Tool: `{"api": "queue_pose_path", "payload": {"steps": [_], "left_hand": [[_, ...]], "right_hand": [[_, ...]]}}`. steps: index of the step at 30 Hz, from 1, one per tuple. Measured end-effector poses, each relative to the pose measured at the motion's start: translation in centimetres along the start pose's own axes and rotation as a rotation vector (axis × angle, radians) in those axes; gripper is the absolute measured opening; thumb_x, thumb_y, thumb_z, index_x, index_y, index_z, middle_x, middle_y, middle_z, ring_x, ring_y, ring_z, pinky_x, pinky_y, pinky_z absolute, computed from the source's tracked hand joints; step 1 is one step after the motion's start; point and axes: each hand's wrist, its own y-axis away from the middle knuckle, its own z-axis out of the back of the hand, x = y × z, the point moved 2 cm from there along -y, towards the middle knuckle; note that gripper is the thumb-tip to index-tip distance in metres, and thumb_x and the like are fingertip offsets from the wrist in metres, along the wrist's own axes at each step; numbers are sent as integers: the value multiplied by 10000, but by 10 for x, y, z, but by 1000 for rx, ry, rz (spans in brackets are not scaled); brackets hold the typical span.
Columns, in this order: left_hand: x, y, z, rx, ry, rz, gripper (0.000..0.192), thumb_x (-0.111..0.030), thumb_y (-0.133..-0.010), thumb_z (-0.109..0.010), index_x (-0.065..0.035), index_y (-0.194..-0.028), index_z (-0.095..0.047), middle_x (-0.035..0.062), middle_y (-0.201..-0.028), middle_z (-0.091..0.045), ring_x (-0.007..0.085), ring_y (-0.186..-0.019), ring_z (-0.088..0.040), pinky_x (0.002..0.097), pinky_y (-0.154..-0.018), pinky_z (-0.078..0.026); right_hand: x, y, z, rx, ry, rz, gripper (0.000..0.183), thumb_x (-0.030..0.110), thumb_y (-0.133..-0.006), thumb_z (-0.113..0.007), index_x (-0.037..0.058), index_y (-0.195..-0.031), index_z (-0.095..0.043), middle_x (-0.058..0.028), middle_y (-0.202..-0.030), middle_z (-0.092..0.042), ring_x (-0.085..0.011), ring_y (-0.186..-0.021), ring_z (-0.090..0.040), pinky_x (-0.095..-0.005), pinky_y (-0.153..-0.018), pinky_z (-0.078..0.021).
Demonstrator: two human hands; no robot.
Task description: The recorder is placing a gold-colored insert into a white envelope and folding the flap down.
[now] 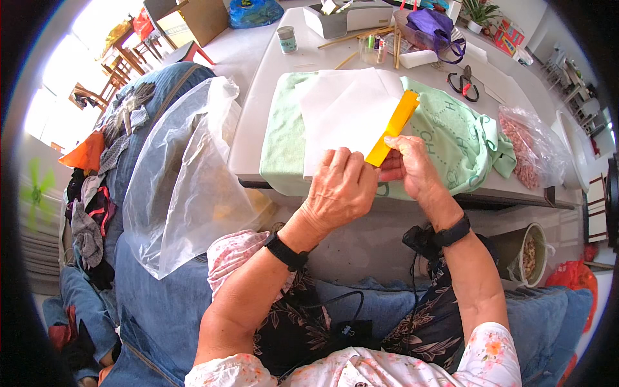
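A folded strip of yellow paper or ribbon slants up to the right between my hands, over white paper sheets. My right hand pinches it at mid-length between thumb and fingers. My left hand is at its lower end, back of the hand up and fingers curled; the fingertips are hidden, so its hold there cannot be seen. The sheets lie on a light green cloth spread at the table's near edge. The cloth is bunched at the right.
Black-handled pliers or cutters, a bag of pink pellets, a jar, a clear cup of small tubes, wooden sticks and a printer stand about the table. A clear plastic bag lies left; a bin stands below right.
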Motion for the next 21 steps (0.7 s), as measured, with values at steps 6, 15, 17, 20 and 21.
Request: {"api": "queue_pose_path", "payload": {"steps": [6, 15, 17, 20, 21], "left_hand": [[25, -8, 3, -119, 102, 347, 211, -114, -811, -691, 25, -945, -604, 163, -924, -615, 329, -840, -598, 412, -697, -482], [64, -3, 8, 55, 370, 937, 621, -349, -878, -656, 28, -1346, -497, 245, -1313, -545, 343, -1236, -514, 403, -1028, -405], [75, 1, 12, 75, 390, 973, 703, -405, -880, -648, 27, -1396, -445, 247, -1369, -506, 328, -1293, -470, 397, -1064, -378], [81, 1, 7, 71, 736, 1071, 668, -391, -872, -664, 49, -1345, -499, 247, -1306, -555, 303, -1199, -554, 363, -1026, -411], [80, -2, 11, 71, 741, 1070, 668, -391, -872, -664, 49, -1345, -499, 247, -1306, -555, 303, -1199, -554, 363, -1026, -411]], "right_hand": [[7, -4, 16, 121, -10, 48, 252, 252, -890, -575, 19, -967, -632, -65, -869, -675, -167, -781, -679, -338, -665, -588], [32, 11, 5, 352, 2, 45, 152, 161, -859, -615, 15, -903, -617, -38, -858, -623, -122, -790, -637, -255, -776, -537], [32, 20, -5, 35, -96, 49, 265, 169, -783, -651, -31, -953, -616, -58, -839, -625, -144, -783, -613, -256, -775, -500], [33, 9, 19, 245, -85, -19, 386, 142, -765, -682, -33, -1070, -521, -74, -969, -572, -158, -857, -614, -264, -838, -511], [31, 5, 28, 242, -82, -18, 386, 142, -765, -682, -33, -1070, -521, -74, -969, -572, -158, -857, -614, -264, -838, -511]]}}
